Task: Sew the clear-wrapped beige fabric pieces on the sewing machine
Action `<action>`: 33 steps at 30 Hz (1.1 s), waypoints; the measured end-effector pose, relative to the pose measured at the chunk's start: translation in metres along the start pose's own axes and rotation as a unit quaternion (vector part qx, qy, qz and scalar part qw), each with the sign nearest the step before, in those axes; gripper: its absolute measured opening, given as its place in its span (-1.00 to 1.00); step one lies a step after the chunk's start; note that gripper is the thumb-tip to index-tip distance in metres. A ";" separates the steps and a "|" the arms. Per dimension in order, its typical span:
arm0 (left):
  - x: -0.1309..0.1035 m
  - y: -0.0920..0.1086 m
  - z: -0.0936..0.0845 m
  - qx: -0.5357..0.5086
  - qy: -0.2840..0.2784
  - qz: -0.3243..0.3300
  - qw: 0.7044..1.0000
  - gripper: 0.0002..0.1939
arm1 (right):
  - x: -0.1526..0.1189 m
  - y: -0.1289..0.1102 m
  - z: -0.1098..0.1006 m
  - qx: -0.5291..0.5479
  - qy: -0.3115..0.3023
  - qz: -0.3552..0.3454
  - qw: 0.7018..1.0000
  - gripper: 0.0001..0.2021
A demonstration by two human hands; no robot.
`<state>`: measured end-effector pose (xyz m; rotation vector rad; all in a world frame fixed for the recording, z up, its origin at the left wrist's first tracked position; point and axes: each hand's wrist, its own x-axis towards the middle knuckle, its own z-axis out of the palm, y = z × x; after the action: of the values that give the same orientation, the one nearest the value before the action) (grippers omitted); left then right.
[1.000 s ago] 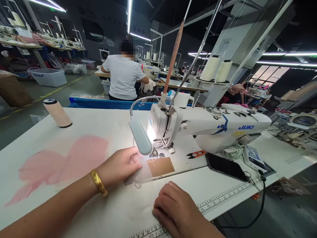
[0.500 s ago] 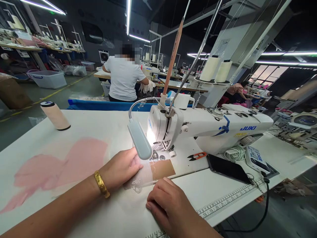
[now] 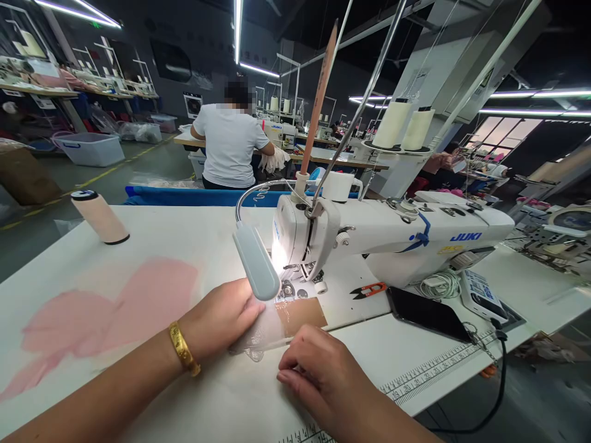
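A piece of sheer whitish fabric with a lacy edge (image 3: 261,337) lies on the sewing machine's bed, just in front of the presser foot (image 3: 307,269). My left hand (image 3: 231,311), a gold bracelet at its wrist, is closed on the fabric's left side; the lamp head (image 3: 257,261) partly hides its fingers. Closer to the table's front, my right hand (image 3: 318,375) rests with curled fingers, and nothing shows in them. A brown card-like patch (image 3: 302,315) sits on the bed between the hand and the needle area of the white sewing machine (image 3: 378,227).
Pink sheer pieces (image 3: 111,301) and a peach thread cone (image 3: 100,218) are on the left. Right of the needle lie orange thread snips (image 3: 369,290), a black phone (image 3: 427,314) and a white boxy device (image 3: 482,296). A printed ruler (image 3: 429,372) runs along the front edge. A co-worker (image 3: 231,141) sits ahead.
My right hand has shifted slightly right and up toward the brown patch. My left hand stays at the fabric, with little change. The view has shifted slightly.
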<state>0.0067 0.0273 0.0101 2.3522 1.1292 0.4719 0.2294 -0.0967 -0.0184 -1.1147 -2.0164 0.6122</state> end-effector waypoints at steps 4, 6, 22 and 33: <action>0.002 0.004 0.000 0.020 -0.005 0.070 0.997 -0.68 | 0.002 0.007 0.014 -0.054 0.003 -0.031 0.998 -0.91; 0.002 0.006 -0.002 0.021 -0.003 0.084 0.996 -0.67 | 0.001 0.010 0.017 -0.082 0.009 -0.055 0.995 -0.89; -0.016 0.022 0.008 0.210 0.123 0.200 0.949 -0.65 | 0.000 0.010 0.017 -0.095 0.015 -0.081 0.992 -0.86; -0.017 0.018 0.013 0.229 0.049 0.203 0.951 -0.61 | -0.002 0.010 0.012 -0.075 0.005 -0.073 0.994 -0.89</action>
<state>0.0144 0.0006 0.0081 3.0242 0.8577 0.5118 0.2253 -0.0943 -0.0335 -1.0417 -2.1415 0.3845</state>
